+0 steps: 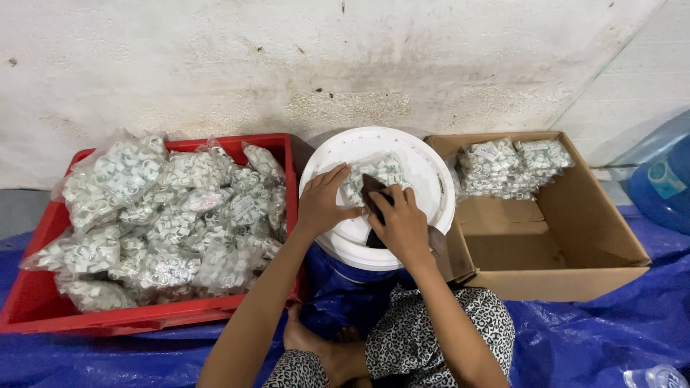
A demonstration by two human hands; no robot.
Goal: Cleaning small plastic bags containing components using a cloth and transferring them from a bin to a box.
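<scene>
A clear plastic bag of small white rings (pixel 377 172) lies on a round white lid (pixel 431 183) that tops a bucket in front of me. My left hand (pixel 321 203) presses flat on the bag's left end. My right hand (pixel 402 223) grips a dark flat tool (pixel 372 192) whose tip rests on the bag.
A red crate (pixel 43 302) on the left is heaped with several similar bags (pixel 165 215). On the right stands an open cardboard box (pixel 575 237) with a few bags (pixel 510 167) at its back. A blue tarp (pixel 596 338) covers the floor; a blue water jug (pixel 665 183) is far right.
</scene>
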